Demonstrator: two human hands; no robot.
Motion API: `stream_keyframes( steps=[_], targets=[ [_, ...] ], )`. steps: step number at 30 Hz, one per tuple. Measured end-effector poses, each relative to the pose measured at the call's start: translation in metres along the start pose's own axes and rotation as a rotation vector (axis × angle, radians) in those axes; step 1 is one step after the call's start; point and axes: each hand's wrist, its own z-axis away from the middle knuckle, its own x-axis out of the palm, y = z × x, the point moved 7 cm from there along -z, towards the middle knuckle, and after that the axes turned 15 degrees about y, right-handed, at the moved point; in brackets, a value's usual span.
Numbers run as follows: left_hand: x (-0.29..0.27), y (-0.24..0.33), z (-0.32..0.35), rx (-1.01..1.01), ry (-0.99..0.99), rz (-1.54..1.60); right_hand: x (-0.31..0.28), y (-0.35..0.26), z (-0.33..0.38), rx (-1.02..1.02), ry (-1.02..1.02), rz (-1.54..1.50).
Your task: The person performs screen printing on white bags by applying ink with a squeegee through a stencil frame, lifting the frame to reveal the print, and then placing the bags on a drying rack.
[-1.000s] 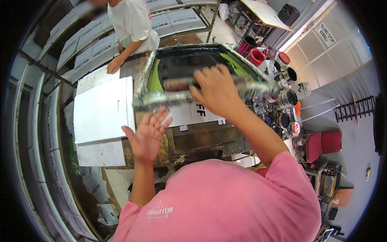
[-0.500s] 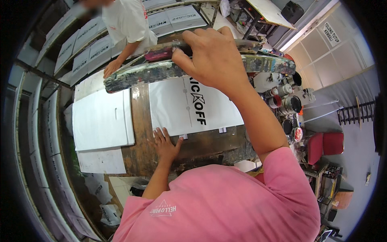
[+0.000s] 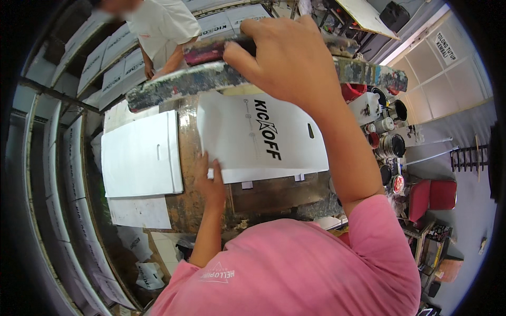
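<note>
My right hand [image 3: 290, 63] is closed over the raised, paint-crusted screen-printing frame [image 3: 179, 84], with a squeegee [image 3: 208, 51] lying along it near my thumb. Below the frame, a white bag [image 3: 226, 126] with black print and a handle slot lies on the dark work board [image 3: 274, 197]. My left hand [image 3: 210, 184] pinches this bag at its near left corner, where the edge curls up. Beside it on the left is a stack of blank white bags [image 3: 137, 158].
Paint pots [image 3: 390, 145] crowd the right end of the table. Racks with printed bags [image 3: 81, 174] run along the left and back. Beyond the frame stands a person in a white shirt [image 3: 163, 26]. A red chair [image 3: 429, 197] is at the right.
My left hand has gone from lying flat near the bag's edge to gripping its corner, and the bag has shifted and lifted there. The frame is tilted up a little further.
</note>
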Motion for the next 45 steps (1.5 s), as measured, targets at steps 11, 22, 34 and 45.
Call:
stream_keyframes(
  steps=[11, 22, 34, 45],
  targets=[
    [-0.197, -0.21, -0.127, 0.124, 0.18, -0.348, -0.01, -0.013, 0.027, 0.071, -0.075, -0.007],
    [-0.078, 0.059, 0.017, -0.217, -0.721, 1.063, -0.016, -0.05, 0.126, 0.033, -0.354, 0.111],
    [-0.009, -0.138, 0.15, -1.359, -0.44, 0.752, 0.046, -0.085, 0.442, 0.214, -0.896, -0.158],
    [0.0, -0.166, 0.164, -1.522, -0.307, 0.577, 0.227, 0.03, 0.364, 0.008, -0.477, -0.131]
  ],
)
